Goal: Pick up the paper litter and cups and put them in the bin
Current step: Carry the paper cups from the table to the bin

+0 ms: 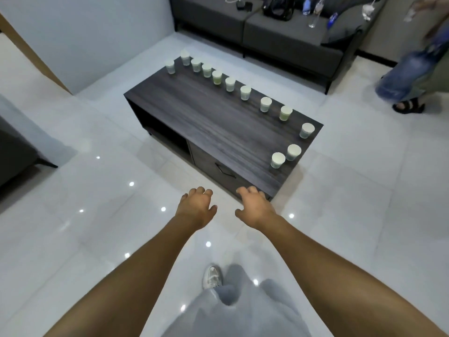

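Thirteen cups [278, 160] line the dark surface [206, 122]; your left hand [196, 206] and right hand [255, 206] hover short of it, fingers loosely spread, holding nothing. No bin shows; a hasty reach could topple neighbouring cups.

Bright, even light; ceiling-lamp glints on glossy floor [97, 215]; edges warped, blurred.

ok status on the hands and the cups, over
Left hand and right hand both empty, fingers loosely curled, short of the table. Twelve cups standing along its far and right edges, untouched. No bin in view, path clear.
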Demonstrator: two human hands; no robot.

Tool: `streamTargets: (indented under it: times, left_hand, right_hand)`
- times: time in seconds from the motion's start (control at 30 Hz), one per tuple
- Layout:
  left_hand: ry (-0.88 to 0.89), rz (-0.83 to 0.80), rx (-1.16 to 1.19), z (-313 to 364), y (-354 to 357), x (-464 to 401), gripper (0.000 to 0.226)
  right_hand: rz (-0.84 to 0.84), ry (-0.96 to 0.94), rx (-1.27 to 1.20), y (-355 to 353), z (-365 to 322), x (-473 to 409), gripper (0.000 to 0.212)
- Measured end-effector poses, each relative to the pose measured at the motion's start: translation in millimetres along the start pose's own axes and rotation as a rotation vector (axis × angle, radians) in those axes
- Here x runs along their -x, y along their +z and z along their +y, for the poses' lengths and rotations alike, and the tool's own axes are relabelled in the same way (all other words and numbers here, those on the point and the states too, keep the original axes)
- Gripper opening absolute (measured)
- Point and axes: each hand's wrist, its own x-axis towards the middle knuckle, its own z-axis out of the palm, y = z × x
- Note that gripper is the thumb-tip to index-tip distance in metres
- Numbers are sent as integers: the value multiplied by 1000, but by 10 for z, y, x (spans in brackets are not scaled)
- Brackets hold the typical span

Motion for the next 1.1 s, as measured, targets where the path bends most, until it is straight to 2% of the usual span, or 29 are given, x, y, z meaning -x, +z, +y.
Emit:
streamTargets:
  times: [0.2, 0.4, 0.73, 0.9, 1.1]
  left_hand:
    - [84, -51, -49, 257, -198, -673, 52]
    - [116, -86, -36, 826, -296, -1478, 50]
    - [18, -169, 65, 1950, -368, -2881, 49]
    - [-5, -239, 58, 2233, -149, -3461, 49]
    - [-22, -282, 107, 2409, 345, -4118, 54]
  right_hand:
    - [-25, 122, -58, -335, 445, -460, 59]
    - [-58, 178, -52, -752, 1158, -1072, 56]
    - [-72, 189, -37, -1552, 2456, -2139, 51]
    - [-73, 218, 0, -1573, 2940, -2607, 55]
    - [-111, 250, -17, -1239, 3312, -3293, 63]
